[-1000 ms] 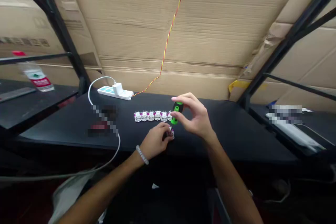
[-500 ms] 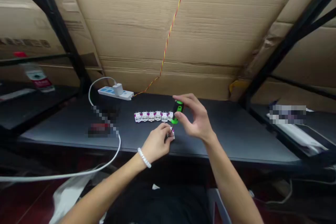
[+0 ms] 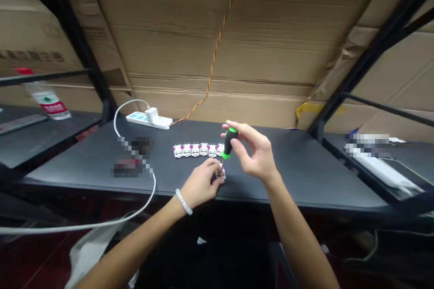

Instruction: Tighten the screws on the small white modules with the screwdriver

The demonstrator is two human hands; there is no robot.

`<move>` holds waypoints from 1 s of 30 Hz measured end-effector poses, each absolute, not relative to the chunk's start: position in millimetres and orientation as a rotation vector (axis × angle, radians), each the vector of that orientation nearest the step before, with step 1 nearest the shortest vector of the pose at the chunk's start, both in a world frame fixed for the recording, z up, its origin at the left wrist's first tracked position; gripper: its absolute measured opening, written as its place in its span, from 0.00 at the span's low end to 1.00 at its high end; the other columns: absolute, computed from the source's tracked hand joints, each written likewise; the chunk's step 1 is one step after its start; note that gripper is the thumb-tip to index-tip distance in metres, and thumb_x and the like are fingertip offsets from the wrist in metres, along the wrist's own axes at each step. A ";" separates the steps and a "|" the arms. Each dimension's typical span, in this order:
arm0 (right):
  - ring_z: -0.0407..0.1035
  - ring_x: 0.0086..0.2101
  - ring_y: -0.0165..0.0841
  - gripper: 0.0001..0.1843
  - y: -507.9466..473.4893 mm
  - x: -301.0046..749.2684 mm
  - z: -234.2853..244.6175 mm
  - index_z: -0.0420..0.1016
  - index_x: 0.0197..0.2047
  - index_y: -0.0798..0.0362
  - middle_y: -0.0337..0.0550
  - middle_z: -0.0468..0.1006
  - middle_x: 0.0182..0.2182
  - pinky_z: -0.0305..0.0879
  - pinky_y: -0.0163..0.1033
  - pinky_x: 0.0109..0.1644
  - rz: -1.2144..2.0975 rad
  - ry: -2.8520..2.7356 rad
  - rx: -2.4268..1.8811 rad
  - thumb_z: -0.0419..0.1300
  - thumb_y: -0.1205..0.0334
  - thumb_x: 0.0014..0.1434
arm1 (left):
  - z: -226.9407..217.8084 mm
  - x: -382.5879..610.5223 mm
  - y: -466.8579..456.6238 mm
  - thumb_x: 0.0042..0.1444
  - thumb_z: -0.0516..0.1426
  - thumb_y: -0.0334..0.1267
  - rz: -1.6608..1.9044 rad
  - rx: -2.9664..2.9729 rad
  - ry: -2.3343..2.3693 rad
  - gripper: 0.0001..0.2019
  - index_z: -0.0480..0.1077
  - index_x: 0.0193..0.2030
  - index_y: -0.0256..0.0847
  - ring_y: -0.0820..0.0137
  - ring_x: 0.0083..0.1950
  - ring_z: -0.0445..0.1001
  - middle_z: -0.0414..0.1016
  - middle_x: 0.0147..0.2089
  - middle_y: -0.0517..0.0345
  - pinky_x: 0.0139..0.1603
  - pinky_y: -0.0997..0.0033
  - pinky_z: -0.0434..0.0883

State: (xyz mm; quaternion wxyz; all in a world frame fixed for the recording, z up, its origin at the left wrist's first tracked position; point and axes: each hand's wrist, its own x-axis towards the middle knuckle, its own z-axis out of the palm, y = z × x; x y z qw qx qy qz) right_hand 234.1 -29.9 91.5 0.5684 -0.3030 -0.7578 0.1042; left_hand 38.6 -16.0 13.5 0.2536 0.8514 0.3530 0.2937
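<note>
**One part under the screwdriver, six lined up behind it**

The small white-and-purple part (image 3: 222,173) sits on the black bench (image 3: 298,167), toward its front edge, right in front of the person. The left hand (image 3: 202,183) pinches it at the side, thumb and fingertips drawn in close with hardly any gap. The right hand (image 3: 256,151) has its thumb and fingers wrapped round the black-and-green screwdriver (image 3: 230,143), which leans a little, its thin shaft running down to the part. From where I stand, the tip is too small to tell whether it is seated in a screw or only resting there.

Just beyond, six similar parts stand side by side in a row (image 3: 195,150), pins pointing away from the person; the screwdriver handle comes up close against the last one. I'd judge the held part to be mid-job, with its fastening yet to be finished. Whether the six are done or waiting, I can't say.

Farther back lies a white power strip (image 3: 137,117) with a plug adapter (image 3: 152,115) in it, and a twisted red-and-yellow wire (image 3: 214,58) climbs in front of the cardboard (image 3: 271,54). Off to the left, a water bottle (image 3: 52,102) stands on a side shelf.
</note>
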 end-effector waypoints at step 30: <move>0.76 0.49 0.42 0.23 -35.9 230.4 100.6 0.76 0.67 0.43 0.49 0.81 0.52 0.78 0.50 0.51 0.143 -1.887 -0.664 0.63 0.57 0.71 | 15.4 38.3 -14.0 0.57 0.59 0.22 0.859 2.312 0.914 0.10 0.71 0.37 0.43 0.60 0.49 0.79 0.78 0.47 0.53 0.54 0.60 0.77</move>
